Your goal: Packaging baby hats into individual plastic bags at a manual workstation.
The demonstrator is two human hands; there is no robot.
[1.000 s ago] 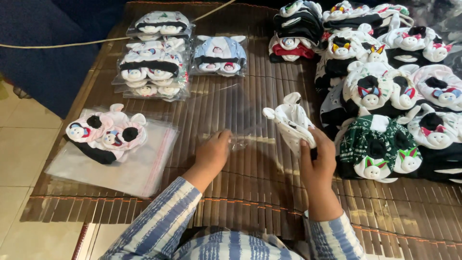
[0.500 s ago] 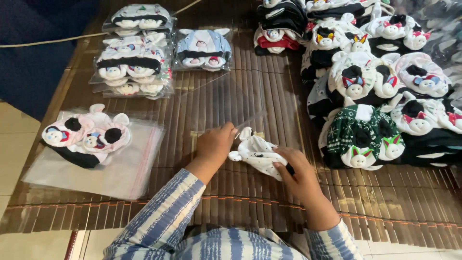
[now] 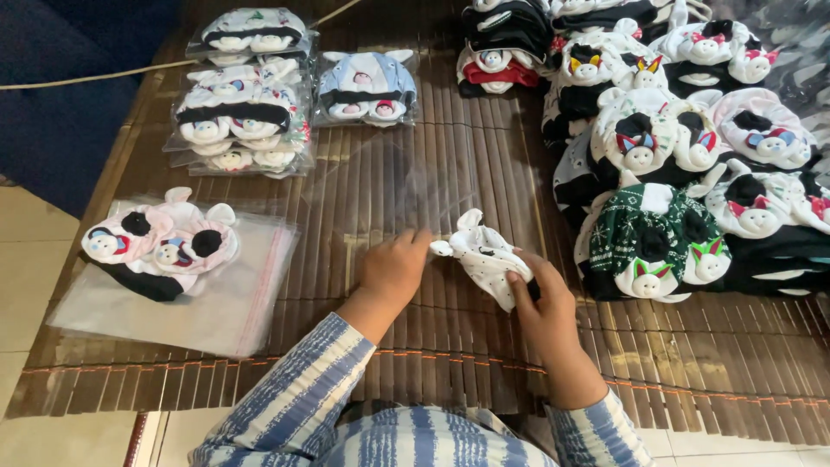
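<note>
Right hand (image 3: 540, 298) closed around a white spotted bundle of baby socks (image 3: 486, 258), fingers wrapped over its lower end, animal-ear tips poking out toward upper left. Bundle held just above the bamboo mat (image 3: 415, 346), centre of view, at the mouth of a clear plastic bag (image 3: 406, 186). Left hand (image 3: 393, 268) pinching the near edge of that bag, fingertips closed on the film; bag lying flat, stretching away toward the top of the mat. Both sleeves blue-and-white striped.

Left side of mat: pink and black sock set (image 3: 160, 246) resting on a flat stack of empty clear bags (image 3: 216, 303). Further up, a pile of bagged sock sets (image 3: 242, 112), white with black bands, and just beside it one bagged pale blue set (image 3: 367, 86). Right side: large heap of unbagged sock sets (image 3: 692, 130), white, black, pink and one dark green (image 3: 653, 229) nearest the right hand, well apart from the bagged ones. Beige cord (image 3: 95, 76) crossing the upper left corner over dark blue fabric (image 3: 60, 104). Pale tiled floor (image 3: 17, 311) along the left edge.
</note>
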